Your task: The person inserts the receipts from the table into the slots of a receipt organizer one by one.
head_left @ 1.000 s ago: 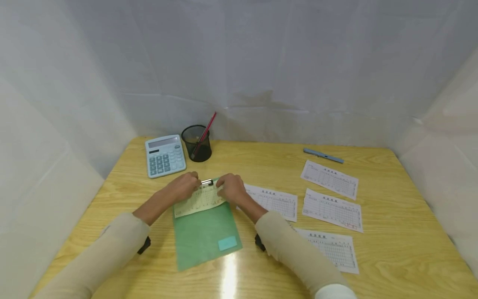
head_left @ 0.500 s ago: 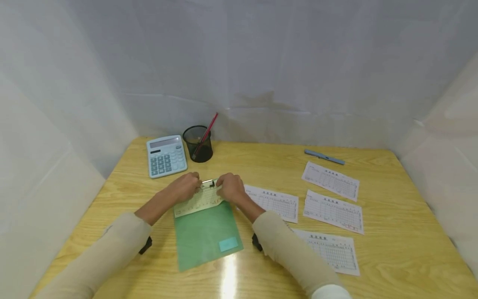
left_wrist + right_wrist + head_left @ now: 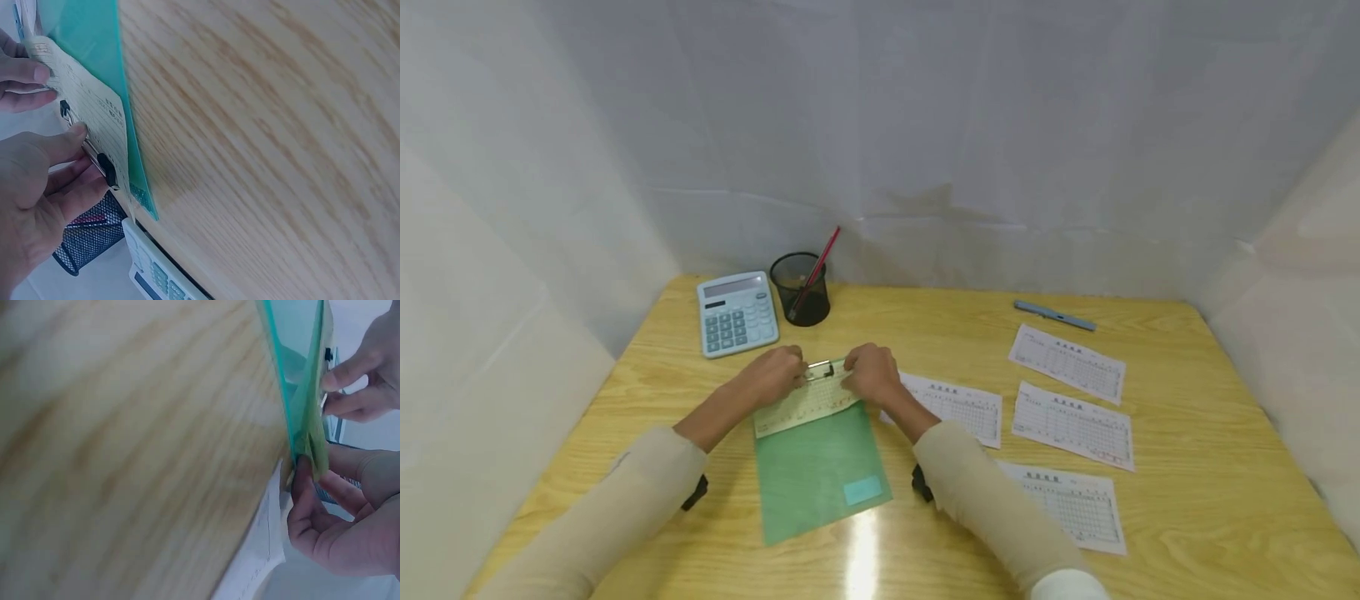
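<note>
A green plastic folder [image 3: 816, 475] lies on the table, a small blue label [image 3: 862, 490] near its lower right corner. Across its top is a pale yellow printed form [image 3: 805, 408], with a metal clip [image 3: 820, 370] with black ends at the upper edge. My left hand [image 3: 775, 375] pinches the clip; in the left wrist view the thumb [image 3: 74, 134] presses on its bar, fingers curled behind. My right hand [image 3: 874, 377] holds the form's upper right corner; in the right wrist view its fingers [image 3: 306, 487] bend around that corner beside the raised folder edge.
A light blue calculator [image 3: 737, 315] and a black mesh pen cup [image 3: 801, 292] with a red pencil [image 3: 826, 254] stand at the back left. Several white printed forms [image 3: 1071, 425] lie on the right, one partly beneath my right wrist. A blue pen [image 3: 1055, 315] lies behind them.
My right hand has shifted slightly rightward along the folder's top edge, and a little more of the clip shows between the hands. My left hand keeps its place at the clip.
</note>
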`<state>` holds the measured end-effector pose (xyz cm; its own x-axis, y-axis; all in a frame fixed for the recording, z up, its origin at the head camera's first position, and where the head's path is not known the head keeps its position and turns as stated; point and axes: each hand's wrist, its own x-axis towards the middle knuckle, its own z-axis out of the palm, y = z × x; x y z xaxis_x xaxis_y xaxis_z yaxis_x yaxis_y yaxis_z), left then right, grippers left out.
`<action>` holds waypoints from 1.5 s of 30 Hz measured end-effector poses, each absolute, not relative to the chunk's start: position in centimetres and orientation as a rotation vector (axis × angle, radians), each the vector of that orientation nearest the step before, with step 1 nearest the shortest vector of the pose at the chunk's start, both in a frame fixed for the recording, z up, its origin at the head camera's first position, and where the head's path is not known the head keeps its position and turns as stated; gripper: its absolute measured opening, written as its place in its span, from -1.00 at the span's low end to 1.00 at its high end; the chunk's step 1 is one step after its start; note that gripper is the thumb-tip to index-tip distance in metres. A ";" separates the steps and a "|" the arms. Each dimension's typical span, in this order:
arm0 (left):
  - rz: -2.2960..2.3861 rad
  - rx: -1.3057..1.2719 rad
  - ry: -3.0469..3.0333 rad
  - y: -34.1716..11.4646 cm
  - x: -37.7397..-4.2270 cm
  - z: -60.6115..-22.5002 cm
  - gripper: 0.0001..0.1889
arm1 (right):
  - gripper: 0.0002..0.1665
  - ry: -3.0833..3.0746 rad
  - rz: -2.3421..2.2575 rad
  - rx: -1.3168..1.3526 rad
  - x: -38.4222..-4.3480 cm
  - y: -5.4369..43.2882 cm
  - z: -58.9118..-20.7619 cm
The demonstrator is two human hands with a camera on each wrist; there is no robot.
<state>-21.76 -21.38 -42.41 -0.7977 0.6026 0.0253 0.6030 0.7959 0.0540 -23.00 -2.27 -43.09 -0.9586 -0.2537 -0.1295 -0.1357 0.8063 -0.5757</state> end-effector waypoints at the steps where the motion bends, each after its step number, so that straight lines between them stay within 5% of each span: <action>1: -0.095 -1.000 -2.962 -21.4 -21.8 -42.5 -0.91 | -0.70 2.794 -0.867 -0.298 -23.1 -2.0 -43.0; 28: -0.203 -0.999 -2.958 -21.6 -22.5 -42.8 -0.94 | -0.59 2.732 -0.866 -0.359 -20.0 14.8 -41.8; 45: -0.167 -1.004 -2.940 -21.7 -22.4 -42.9 -0.93 | -0.57 2.831 -0.550 -0.420 -18.6 17.4 -42.8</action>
